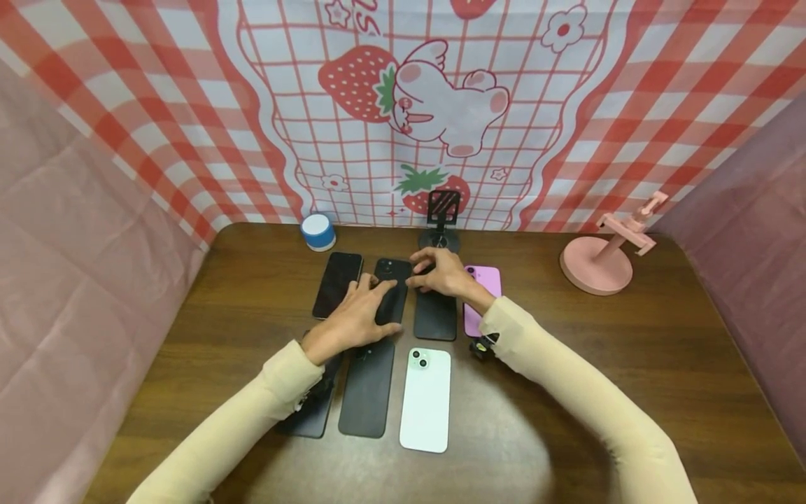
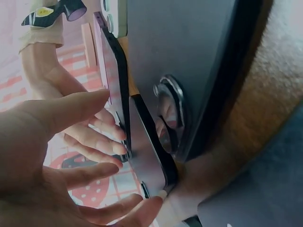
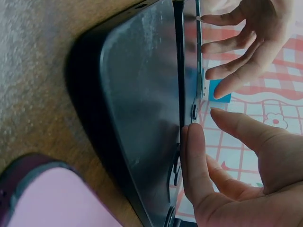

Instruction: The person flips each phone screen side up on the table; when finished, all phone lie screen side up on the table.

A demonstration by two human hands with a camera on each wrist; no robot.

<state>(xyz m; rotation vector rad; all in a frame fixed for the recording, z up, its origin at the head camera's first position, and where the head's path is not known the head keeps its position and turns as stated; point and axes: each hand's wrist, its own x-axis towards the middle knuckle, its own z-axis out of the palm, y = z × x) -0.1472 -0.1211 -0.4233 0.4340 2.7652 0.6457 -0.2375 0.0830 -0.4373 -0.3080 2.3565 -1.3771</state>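
Observation:
Spread over a black phone (image 1: 395, 297) in the back row, my left hand (image 1: 357, 313) has its fingers extended and its thumb apart. In the left wrist view a fingertip meets the edge of a dark phone (image 2: 147, 151). My right hand (image 1: 446, 271) is above the upper end of the neighbouring dark phone (image 1: 435, 315). The right wrist view shows its fingertips (image 3: 193, 142) at that phone's long edge, with the thumb apart; no grip is visible. Left of both hands lies a phone with a black face (image 1: 338, 283); a pink phone (image 1: 483, 280) lies partly under the right wrist.
In the front row lie a mint phone (image 1: 425, 406), a dark grey phone (image 1: 366, 392) and another dark phone (image 1: 308, 420) partly under the left sleeve. Behind stand a blue-and-white cylinder (image 1: 318, 233), a black phone stand (image 1: 443, 217) and a pink stand (image 1: 598, 262) before a checked cloth (image 1: 667, 84).

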